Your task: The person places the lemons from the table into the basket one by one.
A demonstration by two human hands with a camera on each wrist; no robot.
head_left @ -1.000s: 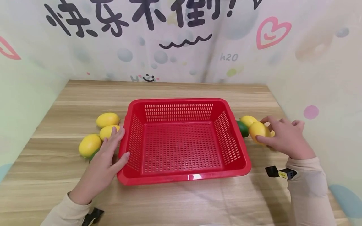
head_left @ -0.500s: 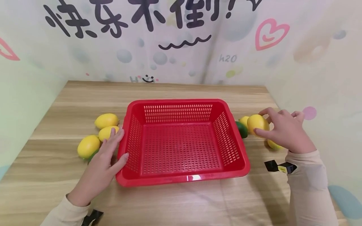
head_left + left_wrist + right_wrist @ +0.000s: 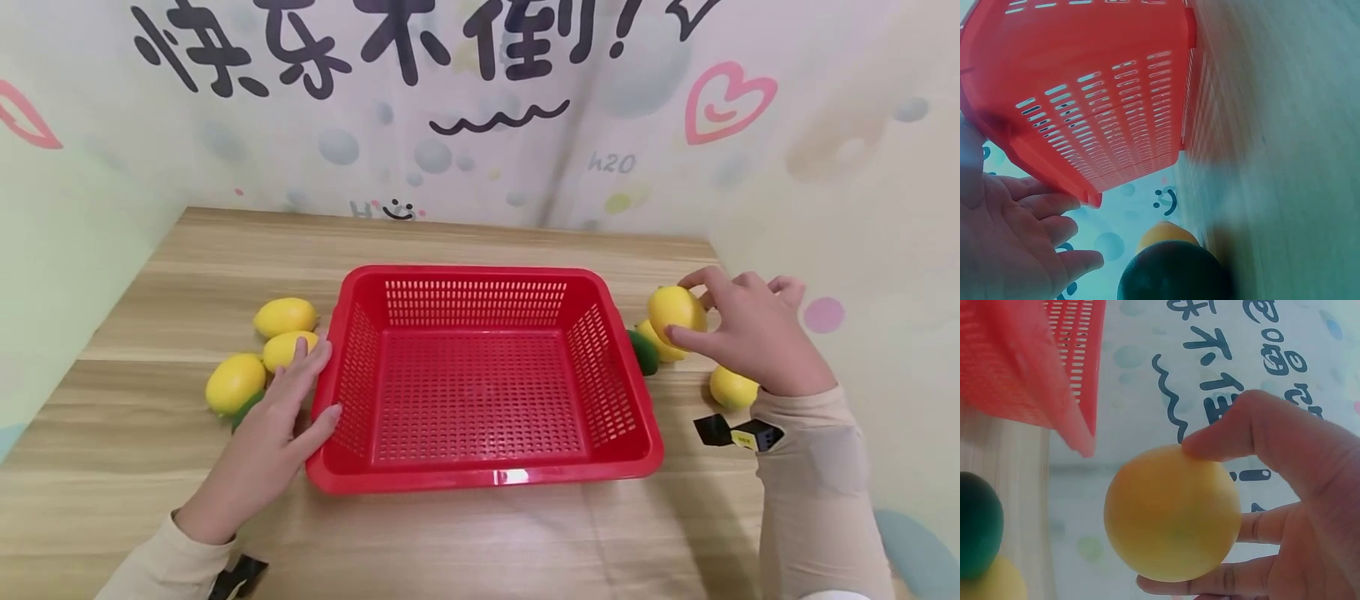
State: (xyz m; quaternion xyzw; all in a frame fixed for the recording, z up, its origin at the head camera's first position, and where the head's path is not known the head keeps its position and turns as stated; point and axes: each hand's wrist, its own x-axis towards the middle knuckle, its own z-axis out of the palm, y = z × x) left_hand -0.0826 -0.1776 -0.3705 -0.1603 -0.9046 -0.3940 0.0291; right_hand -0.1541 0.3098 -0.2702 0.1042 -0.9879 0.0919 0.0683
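Note:
The red plastic basket (image 3: pixel 480 482) has slotted walls, and its inside shows bare. My left hand (image 3: pixel 273 442) rests against its left rim with extended fingers; the left wrist view shows those fingers (image 3: pixel 1047 206) right at the rim's edge. A yellow lemon (image 3: pixel 675 312) is held between the thumb and fingers of my right hand (image 3: pixel 757 329), raised to the right of the basket. In the right wrist view the same lemon (image 3: pixel 1172 515) hangs well above the table. Below it lie another lemon (image 3: pixel 660 343) and a dark green fruit (image 3: pixel 643 353) beside the basket wall.
One more lemon (image 3: pixel 732 388) lies under my right wrist. Left of the basket are several lemons (image 3: pixel 236 383) and a green fruit (image 3: pixel 247 408), partly covered by my left hand. Printed walls (image 3: pixel 480 167) enclose the wooden table (image 3: pixel 487 542) at the back and sides.
My right hand has lifted the lemon up and slightly left, away from the other fruit, uncovering a lemon under the wrist. My left hand has stayed at the basket's rim.

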